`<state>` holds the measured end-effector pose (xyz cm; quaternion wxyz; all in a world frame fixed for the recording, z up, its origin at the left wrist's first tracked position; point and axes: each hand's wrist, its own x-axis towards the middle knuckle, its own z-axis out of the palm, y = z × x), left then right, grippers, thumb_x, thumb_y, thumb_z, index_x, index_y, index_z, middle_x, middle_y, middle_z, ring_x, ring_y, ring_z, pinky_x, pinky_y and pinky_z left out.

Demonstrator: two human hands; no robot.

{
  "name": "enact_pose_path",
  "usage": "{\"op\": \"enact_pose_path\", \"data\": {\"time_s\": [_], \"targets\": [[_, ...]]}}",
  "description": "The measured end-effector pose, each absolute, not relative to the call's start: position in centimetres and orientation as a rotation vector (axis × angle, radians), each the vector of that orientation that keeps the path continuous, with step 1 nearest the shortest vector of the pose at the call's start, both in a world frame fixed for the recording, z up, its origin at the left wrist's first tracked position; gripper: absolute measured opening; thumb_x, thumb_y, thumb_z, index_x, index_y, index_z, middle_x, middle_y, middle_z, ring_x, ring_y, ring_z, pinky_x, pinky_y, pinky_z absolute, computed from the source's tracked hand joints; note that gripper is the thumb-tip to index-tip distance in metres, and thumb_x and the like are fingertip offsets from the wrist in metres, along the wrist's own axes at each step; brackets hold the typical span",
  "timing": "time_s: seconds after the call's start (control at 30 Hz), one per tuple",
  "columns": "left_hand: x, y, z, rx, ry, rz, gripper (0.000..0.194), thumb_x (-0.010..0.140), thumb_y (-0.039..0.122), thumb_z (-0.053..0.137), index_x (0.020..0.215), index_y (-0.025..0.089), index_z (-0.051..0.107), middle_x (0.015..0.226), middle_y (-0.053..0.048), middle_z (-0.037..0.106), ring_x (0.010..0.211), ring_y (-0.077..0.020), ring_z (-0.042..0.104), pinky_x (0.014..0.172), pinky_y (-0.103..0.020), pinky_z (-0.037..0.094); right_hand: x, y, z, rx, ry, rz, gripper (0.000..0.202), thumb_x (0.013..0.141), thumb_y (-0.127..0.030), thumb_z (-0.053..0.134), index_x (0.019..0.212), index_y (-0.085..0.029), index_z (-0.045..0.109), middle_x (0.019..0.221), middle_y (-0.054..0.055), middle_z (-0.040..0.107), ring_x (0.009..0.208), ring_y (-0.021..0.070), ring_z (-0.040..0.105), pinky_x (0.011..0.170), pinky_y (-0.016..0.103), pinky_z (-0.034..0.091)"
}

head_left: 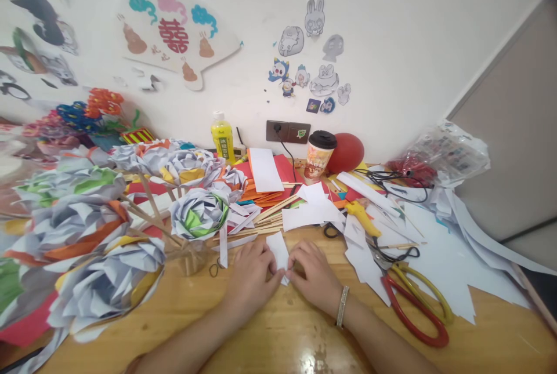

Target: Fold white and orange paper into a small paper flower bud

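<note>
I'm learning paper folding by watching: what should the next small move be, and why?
Probably press the lower end of the small white paper into a sharper crease: the left hand and right hand both have their thumbs there, and that end looks narrowed, as if folded.

Red 囍 [174, 36] on paper fan [194, 44], 冰糖 [223, 145] on yellow bottle [221, 133]

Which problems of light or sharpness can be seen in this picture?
In the head view, glare shines on the wooden table near the bottom edge; the held white paper looks pale, with little surface detail; the paper flowers soften toward the left edge; the top right corner darkens.
</note>
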<state>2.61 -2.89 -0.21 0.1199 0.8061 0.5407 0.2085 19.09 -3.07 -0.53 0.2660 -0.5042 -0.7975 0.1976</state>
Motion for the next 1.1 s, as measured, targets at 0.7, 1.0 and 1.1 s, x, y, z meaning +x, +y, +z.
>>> {"op": "enact_pose_path", "data": {"time_s": [0.7, 1.0, 1.1], "targets": [[2.78, -2.99, -0.13, 2.394, 1.614, 0.577, 0.012, 0.072, 0.027, 0.057, 0.064, 0.019, 0.055, 0.081, -0.004, 0.053, 0.083, -0.0222, 0.048, 0.074, -0.037, 0.037, 19.24, -3.09, -0.32, -1.387, -2.163, 0.600, 0.013, 0.070, -0.019, 0.064, 0.074, -0.021, 0.052, 0.082, -0.001, 0.050, 0.082, 0.0172, 0.045, 0.075, 0.030, 0.033], [2.73, -3.01, -0.38, 2.409, 1.614, 0.607, 0.014, 0.073, 0.029, 0.058, 0.063, 0.019, 0.054, 0.080, -0.004, 0.053, 0.084, -0.0227, 0.048, 0.074, -0.037, 0.036, 19.60, -3.08, -0.16, -1.372, -2.236, 0.691, 0.031, 0.058, -0.022, 0.073, 0.083, -0.023, 0.053, 0.089, -0.001, 0.047, 0.088, 0.0187, 0.044, 0.077, 0.030, 0.033], [2.69, -2.98, -0.38, 2.418, 1.612, 0.595, 0.014, 0.073, 0.028, 0.058, 0.063, 0.019, 0.054, 0.081, -0.004, 0.052, 0.083, -0.0229, 0.048, 0.074, -0.037, 0.036, 19.35, -3.22, -0.49, -1.402, -2.179, 0.611, 0.019, 0.066, -0.022, 0.067, 0.079, -0.022, 0.053, 0.085, -0.001, 0.048, 0.085, 0.0179, 0.044, 0.076, 0.030, 0.033]]}}
